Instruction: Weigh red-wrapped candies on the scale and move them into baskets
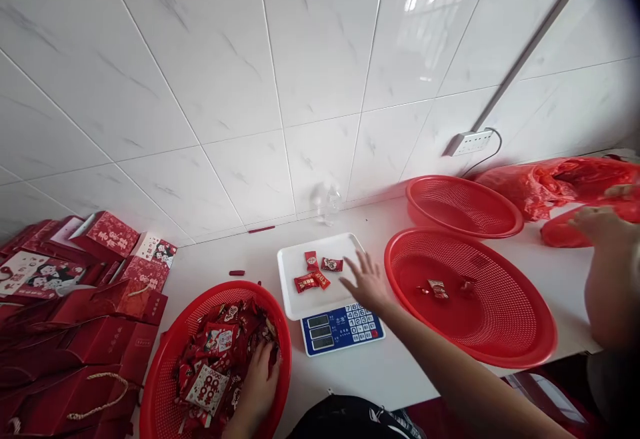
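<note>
My left hand point(257, 379) reaches into the red mesh basket point(160, 372) at the lower left, its fingers curled into a pile of red candy packets point(215, 352). My right hand point(367, 282) hovers with fingers spread at the right edge of the white tray point(295, 292) of a digital scale point(343, 329). It holds nothing. Several red candy packets point(317, 272) lie on the tray, just left of those fingers. To the right stands a large red basket point(520, 339) with a few candies point(440, 287) in it.
A second red basket point(463, 205) sits behind, by the tiled wall. Another person's hand point(595, 222) and arm are at the right edge by red plastic bags point(550, 182). Red gift boxes and bags point(75, 292) pile up at the left. A power strip point(470, 142) hangs on the wall.
</note>
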Tool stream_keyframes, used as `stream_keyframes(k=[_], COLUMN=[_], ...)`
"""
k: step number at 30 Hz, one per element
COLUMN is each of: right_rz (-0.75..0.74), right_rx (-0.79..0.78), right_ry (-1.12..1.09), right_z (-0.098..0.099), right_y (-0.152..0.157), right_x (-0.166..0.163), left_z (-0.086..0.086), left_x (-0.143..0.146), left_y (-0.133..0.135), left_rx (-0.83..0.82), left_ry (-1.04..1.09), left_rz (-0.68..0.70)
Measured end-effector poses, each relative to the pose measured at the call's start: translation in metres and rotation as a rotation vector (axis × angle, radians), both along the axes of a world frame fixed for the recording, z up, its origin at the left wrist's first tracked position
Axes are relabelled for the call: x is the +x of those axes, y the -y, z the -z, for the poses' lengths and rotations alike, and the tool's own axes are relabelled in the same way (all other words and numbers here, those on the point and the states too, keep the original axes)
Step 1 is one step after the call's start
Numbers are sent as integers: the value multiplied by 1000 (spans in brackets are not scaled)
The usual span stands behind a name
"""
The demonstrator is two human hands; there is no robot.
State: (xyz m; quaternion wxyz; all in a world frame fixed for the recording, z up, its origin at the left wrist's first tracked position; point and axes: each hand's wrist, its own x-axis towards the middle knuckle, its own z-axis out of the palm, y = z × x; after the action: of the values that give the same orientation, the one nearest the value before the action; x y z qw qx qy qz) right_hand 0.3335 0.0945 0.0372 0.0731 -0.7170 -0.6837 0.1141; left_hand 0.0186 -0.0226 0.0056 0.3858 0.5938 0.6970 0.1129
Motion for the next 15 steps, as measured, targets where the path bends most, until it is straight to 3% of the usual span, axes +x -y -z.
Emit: stream_keyframes(k=[3, 7, 15], right_rz=[-142, -228, -515], right_rx=[-139, -217, 80], right_ry=[-68, -60, -64], right_z=[-1, 1, 13], right_y=[-24, -41, -36], right_x=[-51, -81, -79], left_z=[-3, -6, -17], left_x=[3, -1, -8], left_y=[1, 11, 27], left_rx=[-14, 2, -26], left_ry=[-37, -62, -107], left_rz=[30, 23, -49])
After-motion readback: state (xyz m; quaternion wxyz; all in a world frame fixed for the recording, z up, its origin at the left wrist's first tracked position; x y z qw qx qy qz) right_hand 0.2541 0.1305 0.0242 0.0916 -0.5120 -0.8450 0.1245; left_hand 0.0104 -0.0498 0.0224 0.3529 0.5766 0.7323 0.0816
